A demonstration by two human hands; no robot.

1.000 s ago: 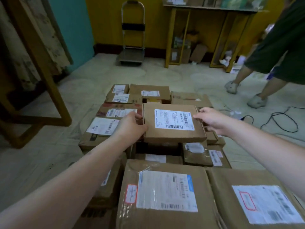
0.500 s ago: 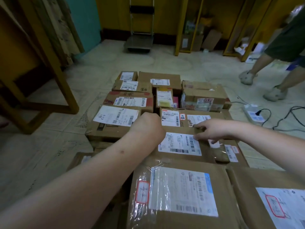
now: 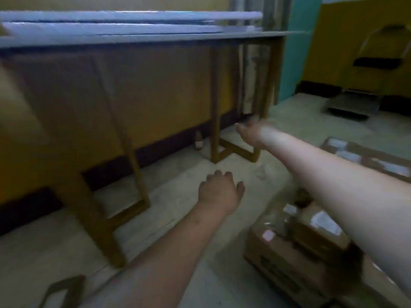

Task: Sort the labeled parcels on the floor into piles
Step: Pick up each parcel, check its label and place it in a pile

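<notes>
Over bare floor (image 3: 178,218), left hand (image 3: 219,192) hangs loosely curled, grip empty; right hand (image 3: 250,133) blurred, grip unclear. Parcels (image 3: 300,252) sit low right, near right forearm. Risk: blind reach-back knocks stack.

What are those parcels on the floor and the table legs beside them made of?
The parcels look like brown cardboard, matt, with pale paper labels; blur hides detail. The table legs seem to be wood with a yellowish-brown stain, judging by their square section and warm colour, though painted metal cannot be ruled out.
</notes>
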